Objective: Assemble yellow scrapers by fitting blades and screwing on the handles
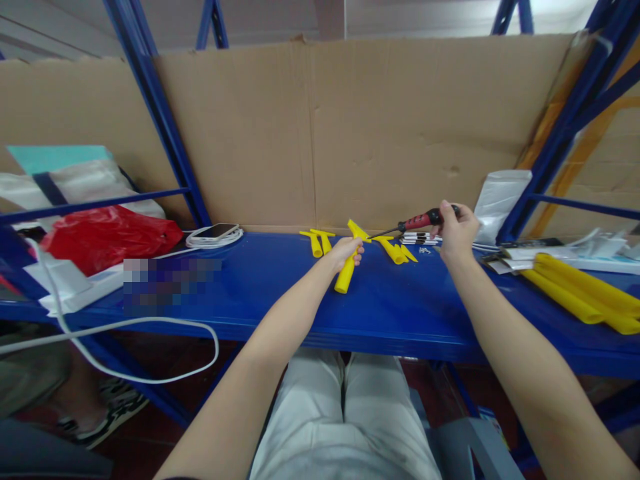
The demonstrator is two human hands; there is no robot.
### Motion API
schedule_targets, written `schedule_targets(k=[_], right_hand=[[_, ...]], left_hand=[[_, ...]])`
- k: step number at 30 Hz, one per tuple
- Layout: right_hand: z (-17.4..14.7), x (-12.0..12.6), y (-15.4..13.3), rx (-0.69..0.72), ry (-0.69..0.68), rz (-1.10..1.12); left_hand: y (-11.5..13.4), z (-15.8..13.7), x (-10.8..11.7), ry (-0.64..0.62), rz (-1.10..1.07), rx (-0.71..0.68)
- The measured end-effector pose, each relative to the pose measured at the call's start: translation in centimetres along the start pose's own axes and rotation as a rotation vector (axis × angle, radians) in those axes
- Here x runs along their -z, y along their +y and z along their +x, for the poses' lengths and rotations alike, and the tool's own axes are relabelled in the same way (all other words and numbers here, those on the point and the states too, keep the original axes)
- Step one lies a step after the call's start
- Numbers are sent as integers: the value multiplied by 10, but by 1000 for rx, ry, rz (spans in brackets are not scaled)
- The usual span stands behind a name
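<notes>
My left hand (349,253) is closed around a yellow T-shaped plastic part (344,279) just above the blue tabletop, its wide tube end pointing toward me. In my right hand (457,230) is a screwdriver (420,220) with a red and black handle, gripped near the handle's end. The shaft slants down to the left, and its tip meets the yellow part beside my left fingers; the exact contact point is too small to make out. Similar yellow parts (317,245) lie behind my left hand, and more yellow pieces (395,251) rest between my hands.
Small silvery bits (424,251) and white-and-dark sticks (417,238) lie under the screwdriver. Long yellow tubes (575,293) are at right. At left are a phone (216,231) on a coiled white cable, a red plastic bag (110,233) and a white power strip (95,287). Cardboard (350,133) backs the bench.
</notes>
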State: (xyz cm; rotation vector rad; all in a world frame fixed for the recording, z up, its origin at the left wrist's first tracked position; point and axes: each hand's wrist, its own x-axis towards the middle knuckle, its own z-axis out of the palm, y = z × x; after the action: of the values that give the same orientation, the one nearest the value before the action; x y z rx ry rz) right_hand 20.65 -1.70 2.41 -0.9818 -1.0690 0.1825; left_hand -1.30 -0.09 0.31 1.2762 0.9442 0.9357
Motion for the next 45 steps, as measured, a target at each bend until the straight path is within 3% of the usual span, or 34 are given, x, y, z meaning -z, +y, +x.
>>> schedule_targets(k=[8, 17, 30, 33, 39, 45], right_hand=[[-3, -4, -6, 37, 74, 199], [-3, -2, -8, 38, 52, 210], [-14, 7, -12, 307, -139, -156], [-14, 4, -11, 255, -156, -95], [-13, -1, -16, 2, -180, 149], [-8, 4, -21, -233, -301, 341]], left_hand=[[0, -1, -2, -13, -2, 10], [1, -1, 0, -53, -36, 12], [-6, 11, 13, -12, -118, 4], [-6, 13, 15, -8, -125, -6], [-7, 14, 16, -3, -128, -17], [-7, 13, 16, 5, -128, -32]])
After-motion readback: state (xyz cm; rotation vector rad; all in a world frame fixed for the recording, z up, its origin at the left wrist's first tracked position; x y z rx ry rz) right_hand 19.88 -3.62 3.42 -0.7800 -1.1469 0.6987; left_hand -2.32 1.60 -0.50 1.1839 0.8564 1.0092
